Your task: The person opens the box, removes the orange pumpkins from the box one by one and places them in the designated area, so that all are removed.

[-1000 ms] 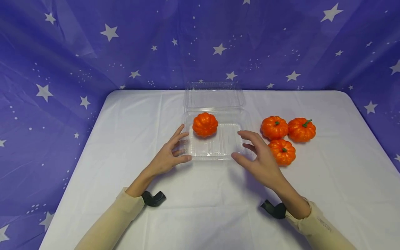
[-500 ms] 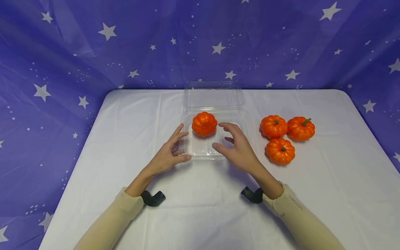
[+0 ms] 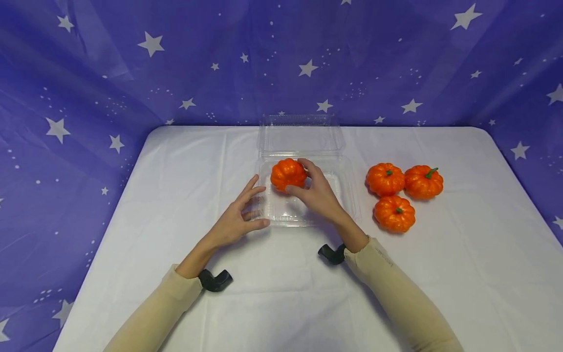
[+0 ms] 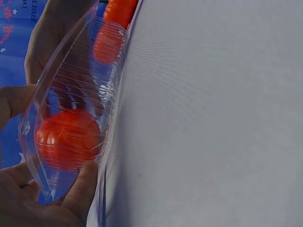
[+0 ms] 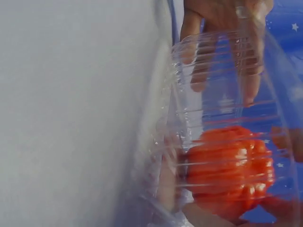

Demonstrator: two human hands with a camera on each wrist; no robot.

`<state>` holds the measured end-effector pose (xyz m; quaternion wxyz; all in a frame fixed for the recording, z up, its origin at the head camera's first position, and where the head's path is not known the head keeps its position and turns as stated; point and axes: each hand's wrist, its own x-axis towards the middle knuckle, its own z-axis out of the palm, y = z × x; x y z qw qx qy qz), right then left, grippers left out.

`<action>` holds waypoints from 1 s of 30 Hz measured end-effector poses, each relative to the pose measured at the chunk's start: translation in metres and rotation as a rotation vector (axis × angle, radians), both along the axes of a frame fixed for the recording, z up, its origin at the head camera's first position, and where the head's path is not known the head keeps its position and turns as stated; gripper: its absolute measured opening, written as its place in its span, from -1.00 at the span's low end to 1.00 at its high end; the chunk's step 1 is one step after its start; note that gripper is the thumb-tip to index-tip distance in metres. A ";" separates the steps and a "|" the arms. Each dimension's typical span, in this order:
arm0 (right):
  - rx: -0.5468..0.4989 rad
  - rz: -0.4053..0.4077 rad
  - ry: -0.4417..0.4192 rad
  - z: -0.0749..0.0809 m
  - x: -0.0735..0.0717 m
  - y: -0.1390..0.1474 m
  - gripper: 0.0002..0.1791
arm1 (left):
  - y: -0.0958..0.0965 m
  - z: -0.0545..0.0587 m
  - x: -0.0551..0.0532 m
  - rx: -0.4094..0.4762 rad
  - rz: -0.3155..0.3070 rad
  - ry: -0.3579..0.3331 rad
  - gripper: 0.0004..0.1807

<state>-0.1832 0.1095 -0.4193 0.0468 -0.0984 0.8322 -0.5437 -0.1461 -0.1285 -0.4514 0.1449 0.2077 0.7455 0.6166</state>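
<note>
An orange toy pumpkin [image 3: 285, 174] sits at the back left inside a clear plastic clamshell box [image 3: 281, 209], whose lid [image 3: 301, 138] is folded back behind it. The right hand [image 3: 320, 194] reaches into the box and grips that pumpkin from its right, thumb in front and forefinger behind. Through the clear wall the same pumpkin [image 4: 68, 140] shows in the left wrist view. The left hand [image 3: 235, 221] rests against the box's left side with spread, relaxed fingers. In the right wrist view, the pumpkin [image 5: 229, 170] is partly blurred by the ridged wall.
Right of the box, a cluster of three more orange pumpkins, one at the back left [image 3: 385, 179], one at the right [image 3: 423, 182] and one in front [image 3: 394, 214], lies on the white tablecloth [image 3: 272, 313]. A purple star-patterned curtain [image 3: 264, 49] hangs behind.
The right hand has moved left from the box's right side to the pumpkin inside and closed around it. The left hand and the box have stayed in place.
</note>
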 end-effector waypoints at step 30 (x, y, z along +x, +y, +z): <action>0.003 0.045 0.031 -0.010 -0.001 -0.001 -0.43 | 0.001 -0.004 -0.001 0.014 0.004 -0.003 -0.17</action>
